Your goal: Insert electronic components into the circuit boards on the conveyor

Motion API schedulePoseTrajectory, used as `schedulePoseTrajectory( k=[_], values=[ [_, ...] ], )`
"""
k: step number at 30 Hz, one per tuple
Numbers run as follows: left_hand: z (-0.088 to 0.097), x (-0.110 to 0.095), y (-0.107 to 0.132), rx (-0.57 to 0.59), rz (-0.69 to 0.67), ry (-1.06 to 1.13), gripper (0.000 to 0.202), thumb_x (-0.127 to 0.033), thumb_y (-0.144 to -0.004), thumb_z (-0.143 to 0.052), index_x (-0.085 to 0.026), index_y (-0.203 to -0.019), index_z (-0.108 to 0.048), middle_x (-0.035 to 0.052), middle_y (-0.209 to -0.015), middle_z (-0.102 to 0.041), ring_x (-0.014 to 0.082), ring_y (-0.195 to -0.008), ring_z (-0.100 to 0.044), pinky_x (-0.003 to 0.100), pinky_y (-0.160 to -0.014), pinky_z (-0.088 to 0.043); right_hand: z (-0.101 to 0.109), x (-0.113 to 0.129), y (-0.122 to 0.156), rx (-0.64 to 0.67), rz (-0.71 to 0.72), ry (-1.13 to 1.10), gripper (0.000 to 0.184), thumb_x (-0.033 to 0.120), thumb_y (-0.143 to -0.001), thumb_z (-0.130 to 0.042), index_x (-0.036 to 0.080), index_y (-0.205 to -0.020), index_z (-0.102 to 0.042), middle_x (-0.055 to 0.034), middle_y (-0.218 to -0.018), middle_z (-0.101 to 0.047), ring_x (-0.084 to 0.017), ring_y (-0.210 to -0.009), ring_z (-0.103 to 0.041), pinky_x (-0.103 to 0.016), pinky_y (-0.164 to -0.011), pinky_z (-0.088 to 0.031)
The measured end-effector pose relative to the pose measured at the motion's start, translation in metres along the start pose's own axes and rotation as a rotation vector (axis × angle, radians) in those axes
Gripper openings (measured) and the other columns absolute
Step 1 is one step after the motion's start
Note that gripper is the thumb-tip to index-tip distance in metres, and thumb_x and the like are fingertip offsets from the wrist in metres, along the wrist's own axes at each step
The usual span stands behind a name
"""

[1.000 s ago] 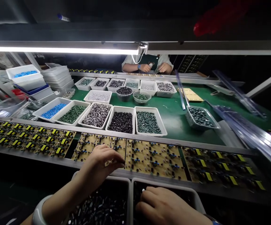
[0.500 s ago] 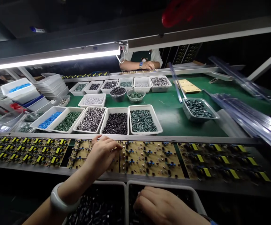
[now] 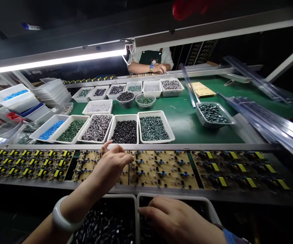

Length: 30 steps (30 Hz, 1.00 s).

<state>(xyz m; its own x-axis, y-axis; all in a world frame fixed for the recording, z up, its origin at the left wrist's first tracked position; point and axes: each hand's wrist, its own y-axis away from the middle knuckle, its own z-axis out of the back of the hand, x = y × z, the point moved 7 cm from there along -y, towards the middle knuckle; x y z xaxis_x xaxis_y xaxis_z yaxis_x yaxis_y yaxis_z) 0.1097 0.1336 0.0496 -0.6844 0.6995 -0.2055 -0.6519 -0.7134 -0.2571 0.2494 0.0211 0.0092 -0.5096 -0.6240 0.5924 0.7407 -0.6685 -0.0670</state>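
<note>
Left hand [image 3: 109, 168], fingers [image 3: 125, 159] in a narrow pinch over a circuit board [image 3: 85, 166], grip unclear; right hand [image 3: 173, 217], fingers [image 3: 146, 210] half-curled above a component bin [image 3: 207, 205].

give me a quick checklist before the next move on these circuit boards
1. Left hand at the circuit board: ok, it is over the board's right side.
2. Part pinched in the left hand: cannot tell, the fingers hide any.
3. Right hand at the right bin: ok, its fingers are over the bin's contents.
4. Part picked up by the right hand: cannot tell.
5. Left bin stocked: ok, loose components are heaped inside.
6. Light on both bins: not ok, they sit in deep shadow.
</note>
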Motion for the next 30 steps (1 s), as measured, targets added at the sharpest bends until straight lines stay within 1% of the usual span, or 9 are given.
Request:
schedulePoseTrajectory(
  k=[5, 8, 11, 16, 18, 20, 23, 28, 30],
  values=[
    [0.003, -0.008, -0.002, -0.003, -0.039, -0.045, 0.028, 0.000, -0.090, -0.061, -0.024, -0.098, -0.073, -0.0042, -0.074, -0.075, 0.0229, -0.093, -0.063, 0.055, -0.116, -0.013, 0.000, -0.004, 0.001, -0.053, -0.008, -0.122, 0.025, 0.006, -0.094, -0.056, 0.019, -0.113, -0.068, -0.0052, -0.097, -0.074, -0.018, -0.083, -0.069, -0.026, -0.075, -0.052],
    [0.002, -0.007, -0.003, -0.009, -0.040, -0.034, 0.026, -0.001, -0.090, -0.063, -0.024, -0.095, -0.074, -0.0036, -0.073, -0.075, 0.0226, -0.095, -0.065, 0.054, -0.115, -0.015, 0.012, -0.011, 0.003, -0.159, -0.077, -0.244, 0.009, 0.017, -0.093, -0.072, 0.021, -0.100, -0.070, -0.0022, -0.094, -0.075, -0.017, -0.085, -0.070, -0.024, -0.077, -0.053],
    [0.004, -0.005, 0.000, -0.044, -0.043, 0.019, 0.028, -0.002, -0.093, -0.062, -0.026, -0.100, -0.073, -0.0041, -0.078, -0.078, 0.0216, -0.097, -0.066, 0.052, -0.111, -0.019, 0.032, -0.025, 0.004, -0.277, -0.227, -0.377, 0.011, 0.031, -0.089, -0.079, 0.023, -0.094, -0.073, -0.0011, -0.091, -0.075, -0.017, -0.084, -0.071, -0.025, -0.075, -0.054],
    [0.022, -0.014, 0.020, -0.144, -0.078, 0.089, 0.030, -0.007, -0.099, -0.057, -0.025, -0.122, -0.066, 0.0014, -0.114, -0.079, 0.0212, -0.104, -0.064, 0.044, -0.103, -0.027, 0.047, -0.049, 0.003, -0.328, -0.440, -0.647, 0.028, 0.045, -0.092, -0.074, 0.023, -0.108, -0.077, -0.0049, -0.098, -0.079, -0.021, -0.089, -0.075, -0.031, -0.081, -0.061],
    [0.022, -0.025, 0.036, -0.130, -0.104, 0.102, 0.023, -0.012, -0.101, -0.055, -0.022, -0.119, -0.065, 0.0012, -0.102, -0.078, 0.0201, -0.095, -0.062, 0.039, -0.094, -0.033, 0.049, -0.055, 0.002, -0.338, -0.459, -0.670, 0.030, 0.046, -0.091, -0.073, 0.022, -0.109, -0.078, -0.0056, -0.101, -0.079, -0.021, -0.091, -0.075, -0.033, -0.085, -0.061],
    [0.013, -0.039, 0.056, -0.106, -0.160, 0.107, 0.008, -0.023, -0.100, -0.060, -0.022, -0.096, -0.067, -0.0031, -0.077, -0.070, 0.0183, -0.076, -0.056, 0.036, -0.086, -0.034, 0.051, -0.060, 0.001, -0.351, -0.460, -0.637, 0.028, 0.044, -0.091, -0.074, 0.022, -0.107, -0.078, -0.0053, -0.101, -0.079, -0.020, -0.093, -0.074, -0.032, -0.086, -0.061],
    [-0.020, -0.064, 0.090, -0.038, -0.322, 0.070, 0.037, -0.041, -0.089, -0.074, -0.022, -0.065, -0.053, -0.0068, -0.058, -0.060, 0.0170, -0.065, -0.049, 0.036, -0.079, -0.033, 0.054, -0.062, -0.005, -0.365, -0.450, -0.592, 0.025, 0.041, -0.091, -0.074, 0.022, -0.106, -0.078, -0.0046, -0.099, -0.078, -0.019, -0.091, -0.074, -0.031, -0.084, -0.061],
    [-0.060, -0.072, 0.126, -0.178, -0.341, 0.014, 0.046, -0.031, -0.080, -0.084, -0.021, -0.056, -0.047, -0.0060, -0.050, -0.053, 0.0166, -0.061, -0.040, 0.036, -0.075, -0.031, 0.063, -0.052, -0.026, -0.361, -0.328, -0.411, 0.016, 0.031, -0.094, -0.072, 0.024, -0.108, -0.076, -0.0030, -0.101, -0.078, -0.018, -0.094, -0.074, -0.030, -0.085, -0.060],
    [-0.070, -0.071, 0.133, -0.156, -0.353, 0.014, 0.045, -0.032, -0.082, -0.082, -0.021, -0.056, -0.048, -0.0053, -0.051, -0.052, 0.0169, -0.063, -0.041, 0.036, -0.077, -0.032, 0.068, -0.043, -0.038, -0.364, -0.221, -0.260, 0.014, 0.025, -0.095, -0.070, 0.024, -0.107, -0.076, -0.0025, -0.101, -0.078, -0.017, -0.095, -0.073, -0.030, -0.086, -0.058]
  ],
)
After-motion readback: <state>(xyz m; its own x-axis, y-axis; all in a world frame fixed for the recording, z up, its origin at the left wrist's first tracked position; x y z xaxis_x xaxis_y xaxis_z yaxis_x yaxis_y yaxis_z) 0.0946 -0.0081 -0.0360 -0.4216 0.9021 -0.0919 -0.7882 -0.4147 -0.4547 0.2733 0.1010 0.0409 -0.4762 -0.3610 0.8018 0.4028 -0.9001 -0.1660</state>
